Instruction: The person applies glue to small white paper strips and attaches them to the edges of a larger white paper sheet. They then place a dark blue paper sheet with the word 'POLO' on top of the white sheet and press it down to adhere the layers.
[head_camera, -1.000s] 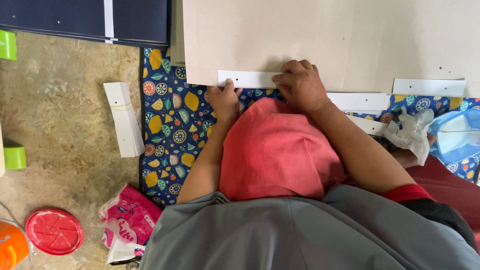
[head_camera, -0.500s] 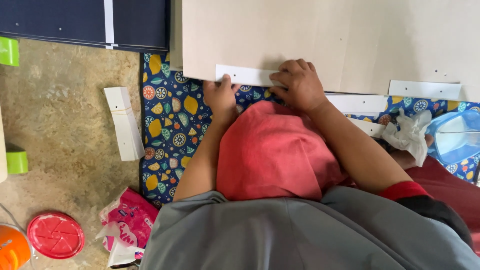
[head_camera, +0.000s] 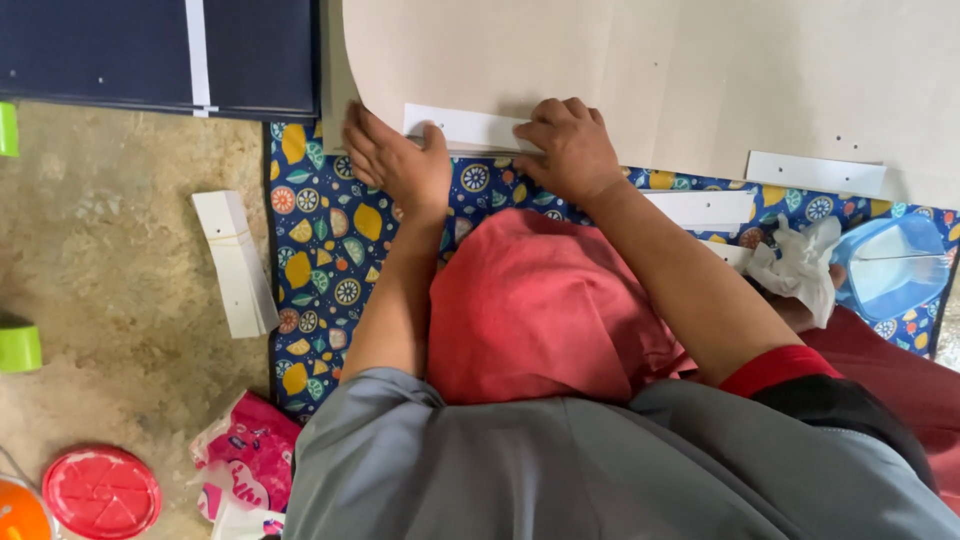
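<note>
White strip, both hands pressing flat

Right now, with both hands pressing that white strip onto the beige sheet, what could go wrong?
1. The left hand presses beside the white strip's end, near the beige sheet's curved corner; that corner might lift or shift, skewing the strip.
2. The right hand covers the strip's other end, so its alignment cannot be checked.
3. The blue tray and crumpled white cloth lie close to the right forearm; a pull back could knock them.
</note>
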